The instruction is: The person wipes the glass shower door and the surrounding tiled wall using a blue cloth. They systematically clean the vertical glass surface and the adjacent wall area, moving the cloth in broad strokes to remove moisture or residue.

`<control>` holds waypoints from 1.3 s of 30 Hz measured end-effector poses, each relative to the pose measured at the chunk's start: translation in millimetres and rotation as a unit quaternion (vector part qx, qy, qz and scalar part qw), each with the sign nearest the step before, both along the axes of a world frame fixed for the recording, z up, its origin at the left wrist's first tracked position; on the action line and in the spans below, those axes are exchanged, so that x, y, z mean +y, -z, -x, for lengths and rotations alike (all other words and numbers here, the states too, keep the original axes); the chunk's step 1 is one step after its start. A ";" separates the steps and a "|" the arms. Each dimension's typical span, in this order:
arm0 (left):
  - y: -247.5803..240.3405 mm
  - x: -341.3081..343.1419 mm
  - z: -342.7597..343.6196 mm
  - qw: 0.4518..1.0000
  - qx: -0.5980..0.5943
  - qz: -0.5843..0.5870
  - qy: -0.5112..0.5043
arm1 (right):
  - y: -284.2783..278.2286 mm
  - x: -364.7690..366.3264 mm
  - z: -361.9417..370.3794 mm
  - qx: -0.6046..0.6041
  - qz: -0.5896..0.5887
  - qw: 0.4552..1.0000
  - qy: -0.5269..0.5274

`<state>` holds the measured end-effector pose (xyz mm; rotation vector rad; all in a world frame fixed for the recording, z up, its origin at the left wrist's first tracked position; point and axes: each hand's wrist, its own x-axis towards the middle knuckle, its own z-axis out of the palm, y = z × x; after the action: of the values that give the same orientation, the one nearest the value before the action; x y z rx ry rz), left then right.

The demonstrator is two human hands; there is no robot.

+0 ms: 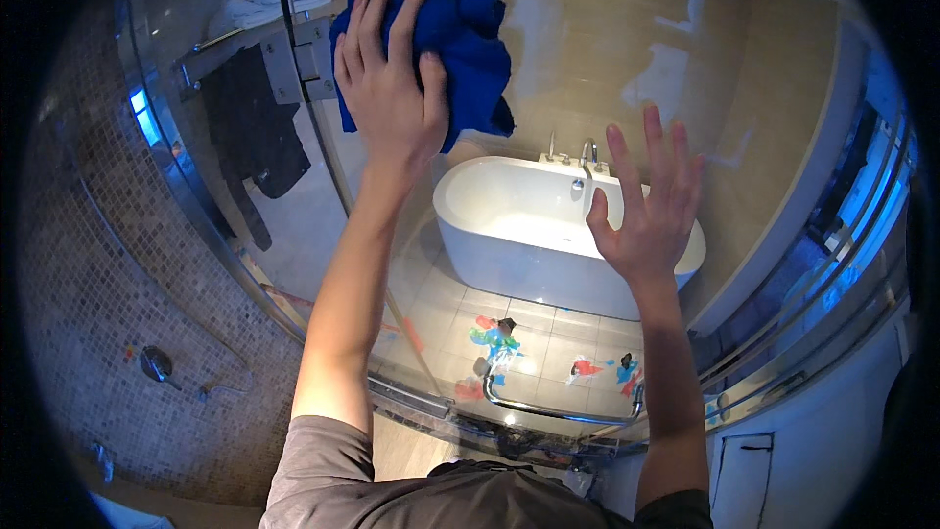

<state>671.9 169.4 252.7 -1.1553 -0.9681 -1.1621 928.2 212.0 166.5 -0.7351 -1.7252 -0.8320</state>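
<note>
Blue cloth point(478, 44) against the glass point(548, 98), beside the metal hinge point(315, 64). Left hand point(390, 98) flat over it, fingers splayed, not pinching. Right hand point(648, 220) empty, fingers spread; glass contact unclear. I'd press evenly, overlap strokes, ease around hinge.

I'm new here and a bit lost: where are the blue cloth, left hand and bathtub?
Blue cloth point(472, 49): head view, on its uncovered right part.
Left hand point(396, 103): head view, on its back.
Bathtub point(529, 264): head view, on its outer front wall.
</note>
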 end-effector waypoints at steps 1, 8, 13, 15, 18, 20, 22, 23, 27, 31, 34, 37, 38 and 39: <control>-0.1 -0.6 -1.2 1.000 -0.006 -0.001 -0.006 | -0.6 -0.8 -0.1 0.000 0.001 1.000 -0.002; 33.6 -8.4 -10.9 0.999 -0.023 0.040 -0.003 | -2.1 -4.7 -0.4 0.001 0.009 1.000 0.005; 82.6 -11.0 -20.5 0.994 -0.061 0.085 0.033 | -0.9 -0.6 -1.4 0.003 -0.003 1.000 0.003; 111.5 -12.1 -18.8 0.993 -0.067 0.097 0.018 | -3.9 -1.2 0.6 0.005 -0.004 1.000 -0.005; 124.0 -13.7 -19.0 0.992 -0.056 0.112 0.010 | -3.8 -0.4 0.7 0.008 -0.004 1.000 -0.019; 103.8 -10.8 -18.0 0.993 -0.043 0.111 0.012 | -4.4 2.0 -0.3 0.009 -0.008 1.000 -0.024; 67.0 -9.2 -14.4 0.995 -0.018 0.092 0.021 | -2.8 3.8 -0.6 0.013 -0.013 0.999 -0.029; 48.1 -4.8 -10.7 0.997 0.003 0.064 0.032 | -1.8 3.8 -1.0 0.012 -0.014 0.999 -0.026; -10.2 -3.0 -14.0 1.000 0.013 0.006 0.021 | -2.3 -1.4 -0.1 0.009 -0.006 1.000 -0.021; -19.1 -11.4 -36.9 0.999 -0.028 0.028 0.005 | -4.5 -3.0 -0.4 0.004 0.002 1.000 -0.010; 7.9 4.1 -25.7 1.000 -0.008 0.005 0.026 | -5.0 -4.9 -2.6 0.002 0.004 1.000 0.003; 41.6 -0.9 -35.4 0.998 -0.030 0.049 0.039 | -4.6 -2.6 -4.3 0.004 -0.023 1.000 0.004; 57.8 -1.5 -36.5 0.997 -0.041 0.057 0.038 | -2.5 -0.7 -3.0 0.005 -0.025 1.000 -0.005; 74.0 -2.8 -37.7 0.996 -0.042 0.074 0.026 | -1.9 2.4 -1.8 0.006 -0.028 0.999 -0.014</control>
<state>709.6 166.7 178.6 -1.2646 -1.1087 -1.2052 930.1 214.4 168.4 -0.6761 -1.6904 -0.8515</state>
